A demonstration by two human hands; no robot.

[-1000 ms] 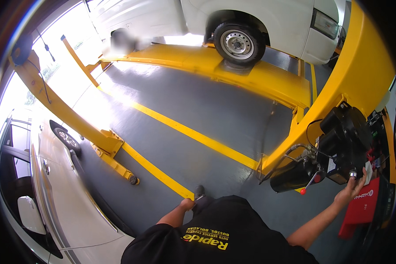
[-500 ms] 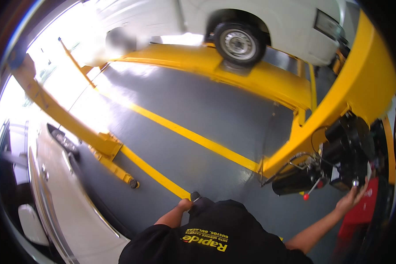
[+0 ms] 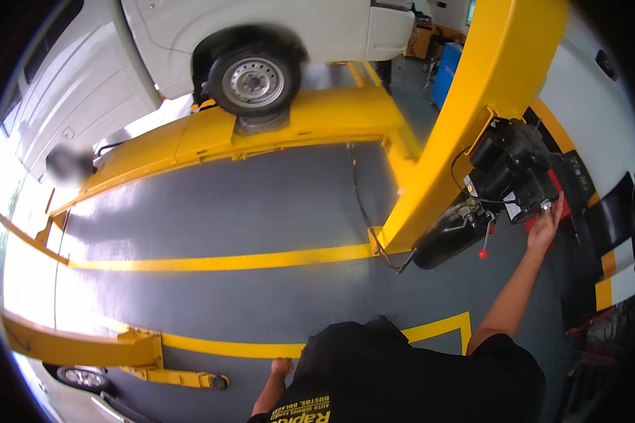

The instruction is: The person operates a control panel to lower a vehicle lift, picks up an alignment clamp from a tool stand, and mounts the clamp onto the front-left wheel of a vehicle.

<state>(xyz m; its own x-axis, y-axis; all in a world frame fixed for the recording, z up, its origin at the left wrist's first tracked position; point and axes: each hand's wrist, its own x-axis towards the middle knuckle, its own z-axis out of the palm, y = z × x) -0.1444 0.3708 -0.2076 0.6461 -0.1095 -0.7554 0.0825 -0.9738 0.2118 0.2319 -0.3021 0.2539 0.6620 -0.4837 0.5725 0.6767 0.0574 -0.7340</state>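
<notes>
My right hand (image 3: 545,230) reaches out to the black power unit (image 3: 509,169) mounted on the yellow lift post (image 3: 450,141). Its fingers are stretched out and apart, and they touch a small silver button (image 3: 546,206) on the unit's lower end. Just left of that hand, a lever with a red ball tip (image 3: 482,254) hangs below the unit, beside a black cylindrical tank (image 3: 450,233). Low against my dark shirt, my left hand (image 3: 282,366) looks curled closed, and nothing shows in it.
A white vehicle stands with its wheel (image 3: 254,81) on the yellow lift runway (image 3: 190,144). A yellow lift arm (image 3: 85,345) juts in at lower left, near a silver car's wheel (image 3: 83,378). A hose (image 3: 360,194) runs down to the floor. A blue cabinet (image 3: 446,74) stands behind the post.
My view has turned to the right, so the lift and vehicle sit further left in it. My right hand stays at the silver button. My left hand remains low beside my body.
</notes>
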